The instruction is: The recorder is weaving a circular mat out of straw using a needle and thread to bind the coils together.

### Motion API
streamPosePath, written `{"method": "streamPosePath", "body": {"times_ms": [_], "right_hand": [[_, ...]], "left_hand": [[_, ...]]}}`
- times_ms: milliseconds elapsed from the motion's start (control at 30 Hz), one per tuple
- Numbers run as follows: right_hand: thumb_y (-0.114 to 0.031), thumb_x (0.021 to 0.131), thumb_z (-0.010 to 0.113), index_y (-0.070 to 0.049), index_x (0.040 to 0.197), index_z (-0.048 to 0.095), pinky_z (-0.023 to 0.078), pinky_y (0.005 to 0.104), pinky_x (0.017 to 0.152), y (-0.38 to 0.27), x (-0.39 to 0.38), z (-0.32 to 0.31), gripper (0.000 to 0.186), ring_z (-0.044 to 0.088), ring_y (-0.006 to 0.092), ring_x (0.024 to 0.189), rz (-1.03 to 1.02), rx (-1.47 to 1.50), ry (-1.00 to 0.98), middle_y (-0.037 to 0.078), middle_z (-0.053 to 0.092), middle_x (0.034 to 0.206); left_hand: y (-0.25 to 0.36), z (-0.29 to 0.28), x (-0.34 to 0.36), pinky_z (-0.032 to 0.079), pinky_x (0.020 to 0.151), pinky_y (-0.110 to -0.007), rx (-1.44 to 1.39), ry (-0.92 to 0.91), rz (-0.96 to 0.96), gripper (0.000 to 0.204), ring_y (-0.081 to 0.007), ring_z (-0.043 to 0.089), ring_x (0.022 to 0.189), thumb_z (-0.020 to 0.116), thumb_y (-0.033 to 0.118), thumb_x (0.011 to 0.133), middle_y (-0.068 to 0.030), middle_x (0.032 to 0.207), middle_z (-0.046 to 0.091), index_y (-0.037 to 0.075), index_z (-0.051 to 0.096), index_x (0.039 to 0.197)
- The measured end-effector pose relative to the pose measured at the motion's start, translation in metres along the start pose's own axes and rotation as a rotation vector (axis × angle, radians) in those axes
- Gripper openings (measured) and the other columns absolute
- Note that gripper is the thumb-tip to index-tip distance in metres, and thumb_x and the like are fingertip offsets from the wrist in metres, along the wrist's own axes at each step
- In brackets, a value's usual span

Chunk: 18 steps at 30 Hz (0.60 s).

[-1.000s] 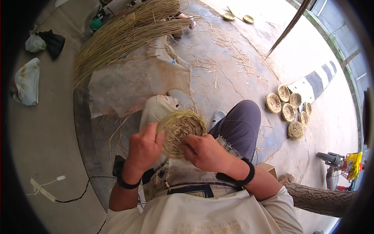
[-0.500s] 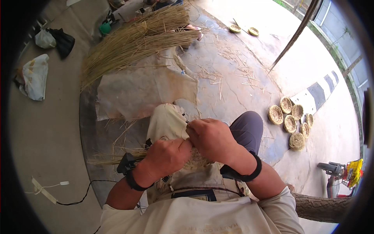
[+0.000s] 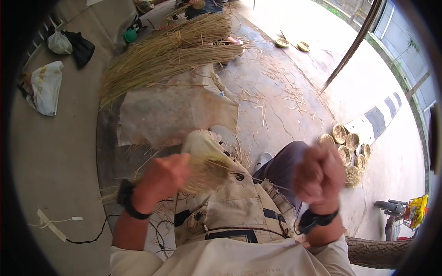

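Observation:
Over my lap, my left hand (image 3: pixel 162 177) is closed on the edge of a small coiled straw basket piece (image 3: pixel 212 166), smeared by motion. Loose straw ends trail from it below. Out to the right, above my dark-clad knee, my right hand (image 3: pixel 318 175) has its fingers drawn together and is also blurred. A thin pale strand (image 3: pixel 271 185) runs from near the straw piece toward this hand. Whether a needle is in the fingers I cannot make out.
A large bundle of straw (image 3: pixel 170 50) lies beyond a worn sheet (image 3: pixel 170 110). Several finished round straw baskets (image 3: pixel 352 176) sit at the right, with two small ones (image 3: pixel 282 43) farther off. Another person (image 3: pixel 207 8) is at the top. A black cable (image 3: pixel 94 237) crosses the floor at left.
My hands, close together before, have moved wide apart: the right one out to the right, the left one to the left. The straw piece and the strand now show between them.

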State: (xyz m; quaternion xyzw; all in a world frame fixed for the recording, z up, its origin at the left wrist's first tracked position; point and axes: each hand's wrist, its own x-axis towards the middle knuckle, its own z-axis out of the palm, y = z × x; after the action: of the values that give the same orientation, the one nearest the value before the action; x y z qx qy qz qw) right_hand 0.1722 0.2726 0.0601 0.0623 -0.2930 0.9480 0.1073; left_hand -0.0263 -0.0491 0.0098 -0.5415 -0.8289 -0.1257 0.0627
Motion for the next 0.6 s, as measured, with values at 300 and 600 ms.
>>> {"method": "streamPosePath", "body": {"times_ms": [300,600], "right_hand": [[-0.009,0.097,0.066,-0.006,0.108,0.076,0.053,0.0406,0.068,-0.204,-0.118,-0.164,0.015,0.072,0.0353,0.075,0.122,-2.310,0.547,0.022,0.072,0.085],[-0.030,0.108,0.055,-0.001,0.119,0.075,0.051,0.0424,0.104,-0.315,-0.222,-0.273,0.037,0.070,0.0350,0.116,-0.173,-2.328,1.072,0.020,0.076,0.119]], "left_hand": [[-0.109,-0.077,-0.085,0.056,0.066,-0.054,0.316,0.009,-0.478,0.014,-0.0451,0.070,0.081,0.068,0.014,0.096,-0.0210,0.089,0.071,0.006,0.060,0.103],[-0.043,-0.055,-0.029,0.057,0.069,-0.053,0.099,-0.090,-0.306,0.016,-0.0445,0.070,0.081,0.070,0.017,0.095,-0.0196,0.087,0.071,0.005,0.062,0.102]]}}
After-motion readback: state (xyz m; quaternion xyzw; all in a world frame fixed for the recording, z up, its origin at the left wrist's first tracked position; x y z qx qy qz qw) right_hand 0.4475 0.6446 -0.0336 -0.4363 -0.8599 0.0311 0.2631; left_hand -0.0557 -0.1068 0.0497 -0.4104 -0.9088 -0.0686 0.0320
